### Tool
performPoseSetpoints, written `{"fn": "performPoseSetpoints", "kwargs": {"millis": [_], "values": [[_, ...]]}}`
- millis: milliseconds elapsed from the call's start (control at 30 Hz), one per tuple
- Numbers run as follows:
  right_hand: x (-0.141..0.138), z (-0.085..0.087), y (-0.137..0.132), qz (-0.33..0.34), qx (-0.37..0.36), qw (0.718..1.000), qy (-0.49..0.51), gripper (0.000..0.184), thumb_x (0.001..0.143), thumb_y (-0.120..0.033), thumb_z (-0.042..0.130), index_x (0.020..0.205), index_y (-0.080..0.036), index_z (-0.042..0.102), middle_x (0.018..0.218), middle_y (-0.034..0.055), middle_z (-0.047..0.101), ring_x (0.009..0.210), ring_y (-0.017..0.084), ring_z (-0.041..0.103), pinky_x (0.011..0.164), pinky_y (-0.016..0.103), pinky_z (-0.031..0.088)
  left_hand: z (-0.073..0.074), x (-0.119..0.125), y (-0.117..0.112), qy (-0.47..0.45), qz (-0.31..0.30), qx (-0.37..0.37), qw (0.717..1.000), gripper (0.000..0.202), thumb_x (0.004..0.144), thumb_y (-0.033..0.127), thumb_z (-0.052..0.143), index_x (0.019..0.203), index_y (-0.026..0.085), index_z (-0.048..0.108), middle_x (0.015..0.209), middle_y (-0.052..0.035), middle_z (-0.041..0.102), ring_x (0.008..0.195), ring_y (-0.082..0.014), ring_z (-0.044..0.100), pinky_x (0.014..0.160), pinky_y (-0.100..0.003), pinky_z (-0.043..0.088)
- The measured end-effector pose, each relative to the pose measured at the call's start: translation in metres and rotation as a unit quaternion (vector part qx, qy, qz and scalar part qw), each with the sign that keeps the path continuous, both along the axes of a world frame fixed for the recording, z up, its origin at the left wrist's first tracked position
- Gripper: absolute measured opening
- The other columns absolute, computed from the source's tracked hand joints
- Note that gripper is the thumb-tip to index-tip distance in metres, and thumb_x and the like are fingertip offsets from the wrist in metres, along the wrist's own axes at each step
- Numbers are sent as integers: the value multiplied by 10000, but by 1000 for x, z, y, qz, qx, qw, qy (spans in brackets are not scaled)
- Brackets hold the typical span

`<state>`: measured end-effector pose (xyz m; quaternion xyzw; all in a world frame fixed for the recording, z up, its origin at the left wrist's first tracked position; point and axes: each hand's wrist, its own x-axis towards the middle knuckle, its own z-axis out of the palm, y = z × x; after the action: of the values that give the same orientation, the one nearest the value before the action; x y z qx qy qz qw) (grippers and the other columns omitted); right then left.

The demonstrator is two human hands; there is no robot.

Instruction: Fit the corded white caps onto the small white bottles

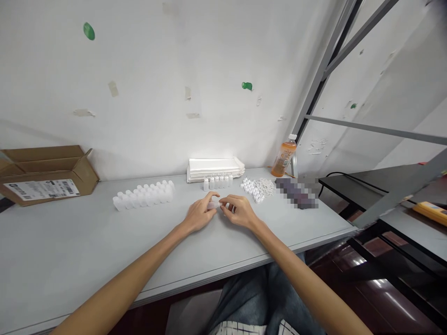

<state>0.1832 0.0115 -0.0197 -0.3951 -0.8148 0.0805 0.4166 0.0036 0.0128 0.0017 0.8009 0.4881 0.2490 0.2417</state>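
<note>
Held level above the table is a small translucent white bottle (pixel 212 204), with my left hand (pixel 200 215) closed around it. The thumb and fingers of my right hand (pixel 240 210) are pinched together at the bottle's right end. What they grip there is too small to make out. Just behind my hands stands a row of several small white bottles (pixel 216 182). To the left, several translucent bottles (pixel 144 195) stand grouped in rows. Small white caps (pixel 250 188) lie loose to the right of my right hand, beside a pile of white stringy pieces (pixel 266 187).
White flat packs (pixel 215 168) are stacked against the wall. An open cardboard box (pixel 78 179) sits at the left, and a bottle of orange drink (pixel 284 157) at the back right. A pixelated dark item (pixel 296 193) lies near the table's right end, before a metal frame (pixel 321 79).
</note>
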Motion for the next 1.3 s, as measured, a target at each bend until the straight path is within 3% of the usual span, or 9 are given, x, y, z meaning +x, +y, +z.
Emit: {"fn": "performPoseSetpoints", "kwargs": {"millis": [500, 733, 1100, 1300], "values": [[0, 3, -3, 12, -43, 999, 21, 127, 795, -196, 568, 869, -174, 669, 796, 31, 690, 508, 91, 552, 560, 234, 446, -2, -1, -3, 46, -27, 60, 997, 515, 735, 152, 397, 1233, 256, 476, 694, 28, 568, 671, -185, 552, 654, -282, 383], [1, 8, -4, 23, -122, 991, 58, 141, 810, -236, 579, 899, -168, 665, 765, 24, 690, 507, 103, 590, 523, 224, 453, -2, -1, -6, 84, -40, 118, 989, 538, 769, 173, 422, 1306, 205, 431, 900, -38, 667, 709, -206, 611, 656, -308, 413], [1, 15, -6, 100, -266, 941, 182, 198, 821, -354, 603, 857, -160, 598, 775, 28, 658, 507, 108, 604, 453, 214, 441, -10, 2, -10, 97, -18, 223, 970, 564, 776, 205, 465, 1335, 178, 397, 1089, -101, 662, 903, -242, 639, 720, -330, 491], [2, 18, -6, 120, -318, 912, 229, 258, 783, -405, 645, 832, -165, 565, 761, 39, 672, 493, 125, 613, 395, 214, 417, -11, 3, -11, 102, -41, 228, 967, 628, 763, 195, 473, 1380, 184, 360, 1134, -125, 626, 987, -258, 602, 720, -327, 506]]}}
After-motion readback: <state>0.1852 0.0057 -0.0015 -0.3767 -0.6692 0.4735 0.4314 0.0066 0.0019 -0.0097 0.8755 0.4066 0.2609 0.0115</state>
